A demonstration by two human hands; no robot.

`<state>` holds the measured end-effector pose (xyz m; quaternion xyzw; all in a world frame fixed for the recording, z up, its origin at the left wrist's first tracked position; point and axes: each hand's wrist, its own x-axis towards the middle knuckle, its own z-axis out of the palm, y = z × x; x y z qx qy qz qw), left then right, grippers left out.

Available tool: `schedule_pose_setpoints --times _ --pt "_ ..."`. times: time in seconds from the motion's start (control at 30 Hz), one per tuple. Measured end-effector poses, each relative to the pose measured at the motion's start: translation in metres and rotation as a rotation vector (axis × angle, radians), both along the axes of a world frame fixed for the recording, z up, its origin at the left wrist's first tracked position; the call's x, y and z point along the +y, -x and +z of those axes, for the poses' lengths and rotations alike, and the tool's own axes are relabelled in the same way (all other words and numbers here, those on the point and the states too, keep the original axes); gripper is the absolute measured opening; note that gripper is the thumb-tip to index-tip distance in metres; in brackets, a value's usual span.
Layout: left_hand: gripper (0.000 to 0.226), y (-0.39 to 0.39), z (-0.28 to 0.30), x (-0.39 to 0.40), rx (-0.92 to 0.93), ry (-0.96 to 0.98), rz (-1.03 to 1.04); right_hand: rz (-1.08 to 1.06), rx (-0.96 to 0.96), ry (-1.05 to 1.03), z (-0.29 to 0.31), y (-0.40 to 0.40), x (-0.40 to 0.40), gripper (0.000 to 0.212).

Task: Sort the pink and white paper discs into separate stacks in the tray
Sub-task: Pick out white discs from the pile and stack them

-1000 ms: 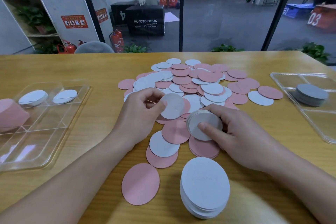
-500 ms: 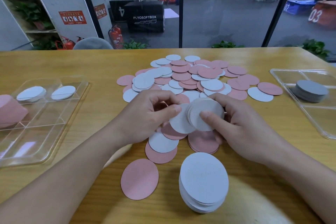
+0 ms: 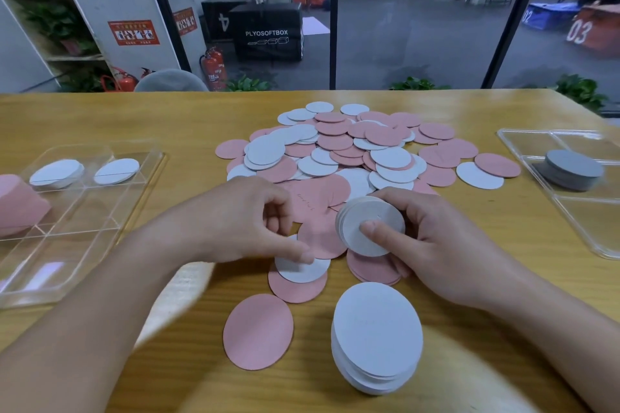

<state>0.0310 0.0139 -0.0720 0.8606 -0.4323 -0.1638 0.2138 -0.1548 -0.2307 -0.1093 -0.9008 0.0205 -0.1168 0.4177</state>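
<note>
A loose pile of pink and white paper discs (image 3: 352, 147) covers the middle of the wooden table. My right hand (image 3: 436, 251) grips a small stack of white discs (image 3: 370, 226), thumb on top, just above the pile's near edge. My left hand (image 3: 248, 221) hovers left of that stack with fingers loosely curled; its thumb tip touches a white disc (image 3: 302, 268) lying on a pink one. A tall white stack (image 3: 377, 335) and a single pink disc (image 3: 257, 332) lie nearest me. The left clear tray (image 3: 100, 235) holds two white stacks (image 3: 57, 173) and a pink stack (image 3: 16, 204).
A second clear tray (image 3: 587, 221) at the right edge holds a grey-looking stack of discs (image 3: 572, 169). Bare wood lies between the pile and each tray. Behind the table's far edge is a glass wall.
My left hand carried a white disc onto the stack in my right hand, let it go, and drew back down to the white disc nearer me. The right hand lifted its stack slightly.
</note>
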Motion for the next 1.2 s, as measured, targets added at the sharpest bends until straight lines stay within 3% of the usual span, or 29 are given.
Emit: schedule_pose_setpoints --times 0.4,0.47,0.57,0.63,0.8,0.93,1.07,1.2 --pt "0.043 0.007 -0.006 -0.009 0.150 -0.015 -0.027 -0.019 0.002 0.020 0.002 0.000 -0.001 0.019" --pt "0.033 0.003 -0.008 -0.009 0.207 0.055 0.015 -0.017 0.001 0.022 0.002 -0.001 -0.001 0.018" --pt "0.005 -0.006 -0.011 -0.009 0.144 0.190 0.144 -0.016 -0.001 0.021 0.002 -0.001 -0.001 0.016" --pt "0.016 -0.008 -0.014 -0.009 0.118 0.299 0.206 -0.014 -0.006 0.027 0.002 -0.001 -0.001 0.016" --pt "0.020 -0.002 -0.010 -0.013 0.269 0.561 0.286 -0.020 -0.015 -0.002 0.003 0.000 -0.001 0.016" --pt "0.032 0.006 -0.009 -0.018 0.418 0.609 0.185 -0.063 -0.026 -0.061 0.006 0.000 -0.003 0.020" --pt "0.008 0.008 -0.014 -0.018 0.367 0.580 0.133 -0.061 -0.024 -0.160 0.009 0.000 -0.006 0.021" --pt "0.026 0.007 -0.016 -0.018 0.372 0.584 0.118 -0.073 -0.020 -0.157 0.006 -0.001 -0.005 0.020"
